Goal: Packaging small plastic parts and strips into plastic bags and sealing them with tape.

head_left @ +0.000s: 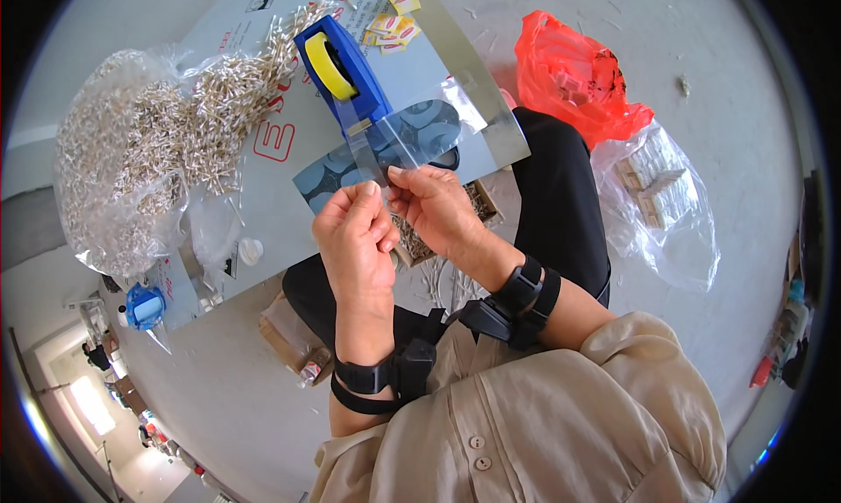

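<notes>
My left hand (355, 240) and my right hand (438, 210) meet in front of me, each with thumb and finger pinched together. Between them they hold a clear plastic film (405, 148), which stretches up toward a blue tape dispenser (372, 87). Whether the film is a bag or a strip of tape, I cannot tell. A yellow roll (328, 70) sits in the dispenser. Beneath the film lies a dark blue patterned mat (429, 122). Partly hidden below my hands is an open cardboard box (412, 247) of small sticks.
Loose cotton swabs (232, 91) spill across the table from a big clear bag (92, 161) at left. Small yellow packets (392, 32) lie behind the dispenser. On the floor at right are a red plastic bag (552, 52) and a clear bag (692, 232) with white packs.
</notes>
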`<state>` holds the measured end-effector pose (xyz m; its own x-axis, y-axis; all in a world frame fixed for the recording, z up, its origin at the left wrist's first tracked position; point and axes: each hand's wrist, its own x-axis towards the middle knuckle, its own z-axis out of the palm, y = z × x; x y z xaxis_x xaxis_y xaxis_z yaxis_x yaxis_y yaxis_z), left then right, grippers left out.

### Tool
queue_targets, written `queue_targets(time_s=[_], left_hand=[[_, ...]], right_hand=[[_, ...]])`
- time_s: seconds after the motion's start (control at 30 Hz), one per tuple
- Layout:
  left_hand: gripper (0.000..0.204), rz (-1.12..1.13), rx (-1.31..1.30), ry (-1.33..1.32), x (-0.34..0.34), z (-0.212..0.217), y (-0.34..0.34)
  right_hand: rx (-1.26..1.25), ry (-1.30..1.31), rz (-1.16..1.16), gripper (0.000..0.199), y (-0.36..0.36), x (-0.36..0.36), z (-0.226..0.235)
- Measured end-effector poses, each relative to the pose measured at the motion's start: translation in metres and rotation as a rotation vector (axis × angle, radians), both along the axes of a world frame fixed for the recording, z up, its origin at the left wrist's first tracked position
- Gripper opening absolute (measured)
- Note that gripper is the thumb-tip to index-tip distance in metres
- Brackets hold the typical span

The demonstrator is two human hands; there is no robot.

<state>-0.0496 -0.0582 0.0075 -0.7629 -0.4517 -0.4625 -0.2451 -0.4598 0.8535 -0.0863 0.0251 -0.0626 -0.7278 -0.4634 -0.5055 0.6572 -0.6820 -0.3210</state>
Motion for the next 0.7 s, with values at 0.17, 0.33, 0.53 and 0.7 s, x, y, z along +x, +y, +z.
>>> queue_targets(time_s=[0.17, 0.33, 0.53, 0.7], left_hand=[[0.016, -0.021, -0.021, 0.006, 0.005, 0.003, 0.006], [0.011, -0.024, -0.052, 0.056, 0.006, -0.003, 0.006], [0.008, 0.047, -0.051, 0.090, 0.006, 0.000, 0.001], [0.010, 0.030, -0.023, 0.133, -0.001, 0.011, -0.004]], right_hand=[[-0.044, -0.009, 0.001, 0.015, 0.002, 0.002, 0.000], [0.006, -0.011, -0.012, 0.014, 0.003, 0.004, -0.001], [0.080, 0.017, -0.076, 0.007, 0.006, 0.005, -0.006], [-0.022, 0.011, -0.185, 0.013, -0.007, -0.015, -0.026]])
